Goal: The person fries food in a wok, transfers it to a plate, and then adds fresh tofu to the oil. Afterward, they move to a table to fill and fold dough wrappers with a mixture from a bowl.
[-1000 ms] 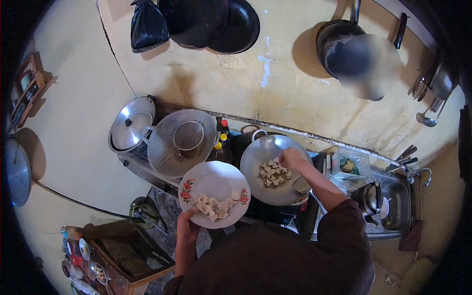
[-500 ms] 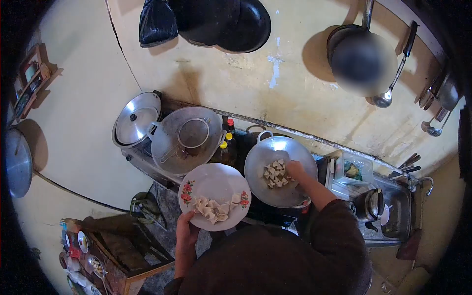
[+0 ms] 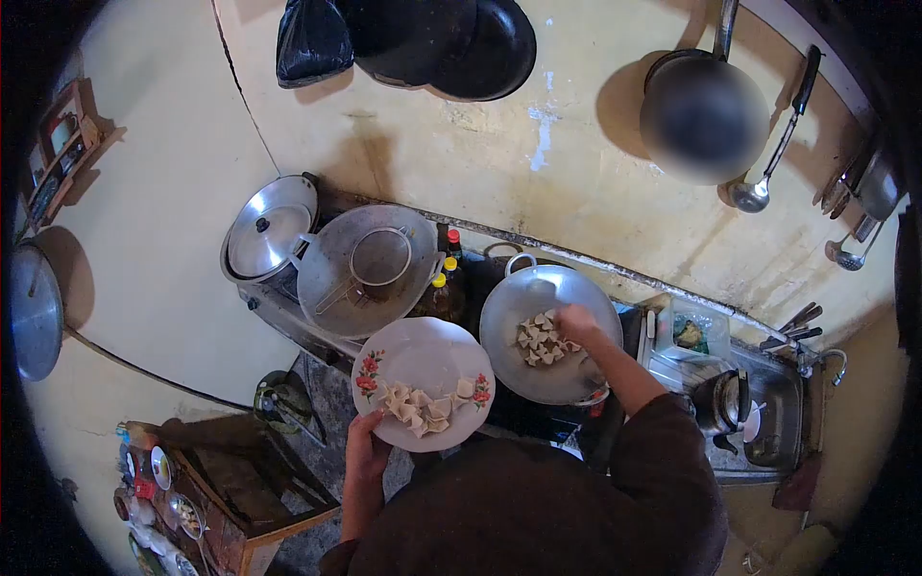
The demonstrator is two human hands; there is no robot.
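Observation:
My left hand (image 3: 365, 449) grips the lower left rim of a white plate (image 3: 423, 350) with red flower prints. Several folded pale dumplings (image 3: 419, 409) lie along its near side. Over the right part of a metal wok (image 3: 523, 379) is my right hand (image 3: 577, 326), its fingers curled; whatever they hold is hidden. A cluster of similar dumplings (image 3: 545, 341) lies in the middle of the wok, just left of that hand. The plate is held at the wok's left side.
Left of the wok, a second pan (image 3: 331, 254) carries a strainer (image 3: 380, 255), beside a lidded pot (image 3: 272, 240). Bottles (image 3: 441, 300) stand between the pans. On the right are a kettle (image 3: 717, 403), a sink (image 3: 776, 432) and a plastic container (image 3: 689, 331).
My right hand has risen slightly, away from the dumplings in the wok. My left hand still holds the plate; the whole view has shifted a little.

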